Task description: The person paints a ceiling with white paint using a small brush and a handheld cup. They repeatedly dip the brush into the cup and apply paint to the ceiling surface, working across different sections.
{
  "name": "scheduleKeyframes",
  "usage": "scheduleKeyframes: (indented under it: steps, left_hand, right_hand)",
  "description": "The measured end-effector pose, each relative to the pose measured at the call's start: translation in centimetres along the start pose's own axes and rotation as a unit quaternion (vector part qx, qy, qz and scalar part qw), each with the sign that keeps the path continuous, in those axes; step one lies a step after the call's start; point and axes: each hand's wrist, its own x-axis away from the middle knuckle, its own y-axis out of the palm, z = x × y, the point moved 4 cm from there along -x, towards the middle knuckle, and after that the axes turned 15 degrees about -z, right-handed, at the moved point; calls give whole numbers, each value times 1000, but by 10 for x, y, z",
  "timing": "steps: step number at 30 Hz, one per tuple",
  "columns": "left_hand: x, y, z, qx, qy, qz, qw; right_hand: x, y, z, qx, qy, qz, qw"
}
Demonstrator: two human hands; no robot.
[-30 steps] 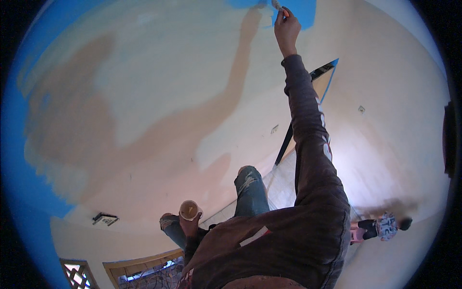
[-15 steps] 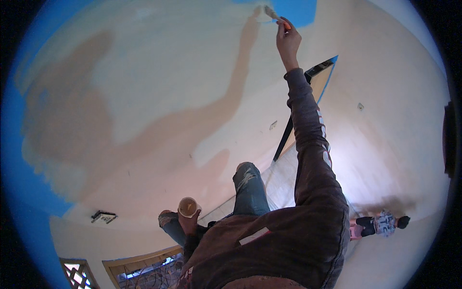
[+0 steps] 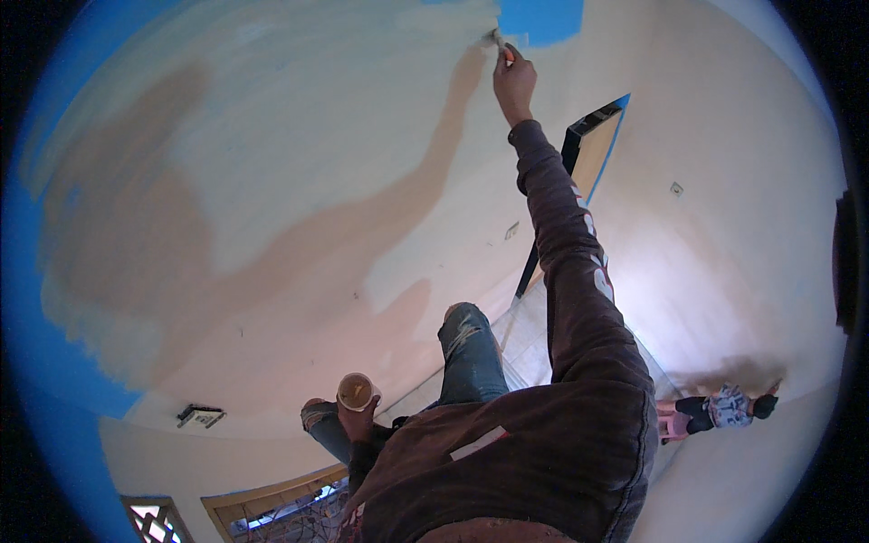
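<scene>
Stretched far up the wall, my right hand (image 3: 515, 86) is closed around the orange handle of a paintbrush (image 3: 499, 42). The bristles touch the wall (image 3: 344, 136) just below and left of a bright blue patch (image 3: 543, 20); pale cream paint surrounds that patch on its left. Low down, close to my knees, my left hand (image 3: 358, 423) grips a small round cup (image 3: 355, 392). Something light brown, like paint, shows inside the cup, and its rim faces up toward me. A shadow of my arm and head falls across the wall.
At the right, another person (image 3: 729, 407) is by the far wall, beside a pink stool (image 3: 671, 423). A dark-framed doorway (image 3: 593, 149) stands beyond my right arm. An uncovered socket box (image 3: 200, 415) and wood-framed windows (image 3: 272, 502) are at lower left. Blue paint (image 3: 54, 353) borders the left.
My right hand and the brush have moved left and slightly down along the blue patch's edge. My left hand keeps the cup almost in place. The other person's arm now reaches toward the wall.
</scene>
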Motion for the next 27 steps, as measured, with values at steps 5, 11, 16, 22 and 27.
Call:
scheduleKeyframes:
  steps: [5, 11, 16, 22, 27]
  left_hand:
    - [0, 1, -6, 4, 12, 0, 1000]
    - [2, 0, 0, -12, 10, -2, 1000]
    - [3, -2, -4, -12, 5, -2, 1000]
    - [5, 0, 10, 7, -11, 4, 1000]
    - [-2, 0, -2, -18, -3, 7, 1000]
  right_hand:
    - [28, 0, -63, -31, 15, -80, 996]
    - [59, -17, -116, -137, -46, -141, 979]
    - [43, -40, -85, -145, -26, -50, 988]
    - [-35, -45, -22, -71, 16, 25, 997]
    - [-65, -25, 5, 20, -37, 27, 999]
